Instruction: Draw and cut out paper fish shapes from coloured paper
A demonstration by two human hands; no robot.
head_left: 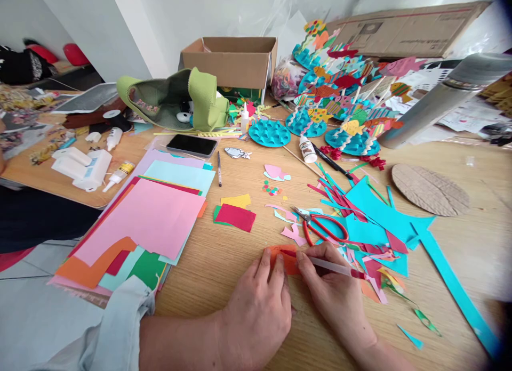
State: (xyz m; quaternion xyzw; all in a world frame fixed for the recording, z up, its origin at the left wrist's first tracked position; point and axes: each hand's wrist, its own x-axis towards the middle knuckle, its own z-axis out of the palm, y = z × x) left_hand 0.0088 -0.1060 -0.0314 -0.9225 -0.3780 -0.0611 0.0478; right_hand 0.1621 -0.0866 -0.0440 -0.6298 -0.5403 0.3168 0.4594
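Observation:
My left hand (256, 312) presses a small piece of orange paper (285, 259) onto the wooden table (452, 264) with its fingertips. My right hand (332, 291) grips a slim translucent pen (330, 266) close to the same paper. The pen's tip is hard to make out among my fingers. Red-handled scissors (322, 227) lie open just beyond my hands, not touched by either.
A stack of coloured paper (136, 222) lies to the left, and cyan and red offcuts (384, 222) to the right. Further back stand blue paper fish displays (268, 134), a phone (192, 145), glue bottles (308, 148), a green bag (172, 99) and a cardboard box (232, 62).

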